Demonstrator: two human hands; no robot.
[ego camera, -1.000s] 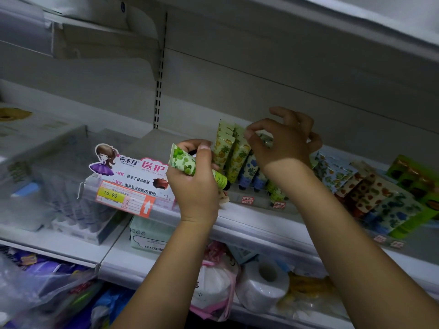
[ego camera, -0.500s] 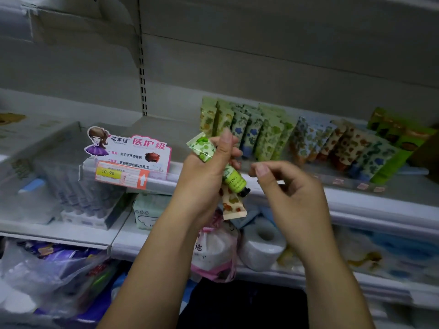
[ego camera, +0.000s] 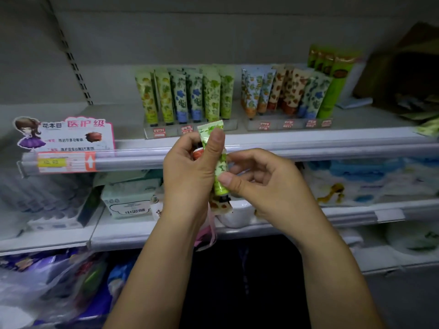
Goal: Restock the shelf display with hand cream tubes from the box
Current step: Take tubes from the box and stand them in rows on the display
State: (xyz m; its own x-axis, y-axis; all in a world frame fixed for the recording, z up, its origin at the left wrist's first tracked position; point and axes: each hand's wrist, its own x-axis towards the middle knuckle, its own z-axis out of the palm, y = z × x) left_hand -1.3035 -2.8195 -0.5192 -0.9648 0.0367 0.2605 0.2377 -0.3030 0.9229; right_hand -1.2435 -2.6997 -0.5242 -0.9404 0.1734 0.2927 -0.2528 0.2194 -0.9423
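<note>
My left hand [ego camera: 190, 172] grips two hand cream tubes in front of the shelf edge: a green leaf-patterned tube [ego camera: 219, 167] held upright with its black cap down, and a tube with an orange-red cap [ego camera: 197, 153] and a brown-spotted end [ego camera: 221, 206] showing below my palm. My right hand [ego camera: 263, 179] pinches the lower part of the green tube with thumb and forefinger. On the shelf behind stand two clear display trays of tubes, a left tray [ego camera: 185, 96] of green and blue ones and a right tray [ego camera: 285, 91] of orange, brown, blue and tall green ones.
A pink promo card with a price tag [ego camera: 66, 138] clips to the shelf rail [ego camera: 320, 144] at left. A brown cardboard box [ego camera: 403, 74] sits at the far right of the shelf. Tissue packs [ego camera: 129, 200] and paper rolls fill the shelf below; plastic-wrapped goods lie lower left.
My right hand came away from the display tubes, dropped to the left hand and now pinches the green tube. The left hand turned that tube from slanted to upright.
</note>
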